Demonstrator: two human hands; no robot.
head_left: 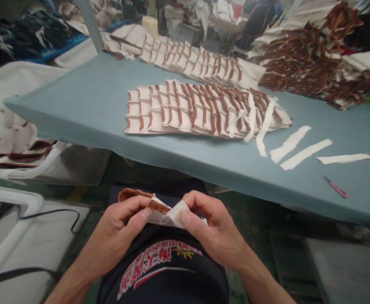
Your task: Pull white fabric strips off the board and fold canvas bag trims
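Between my two hands, above my lap, is a small brown-and-white fabric piece (158,206). My left hand (126,226) pinches its brown end between thumb and forefinger, and a brown flap curls up behind those fingers. My right hand (208,228) grips a white cloth strip (179,213) at the piece's other end, thumb on top. A loose thread shows near the strip. On the blue-covered table (86,109) ahead lie overlapping rows of white fabric pieces with brown edges (185,107). Several loose white strips (306,154) lie to their right.
Pink-handled snips (336,186) rest near the table's right front edge. A heap of brown and white fabric (311,59) rises at the back right. White bins (67,162) with fabric stand at the left, below the table. A dark strap (50,215) hangs over another bin.
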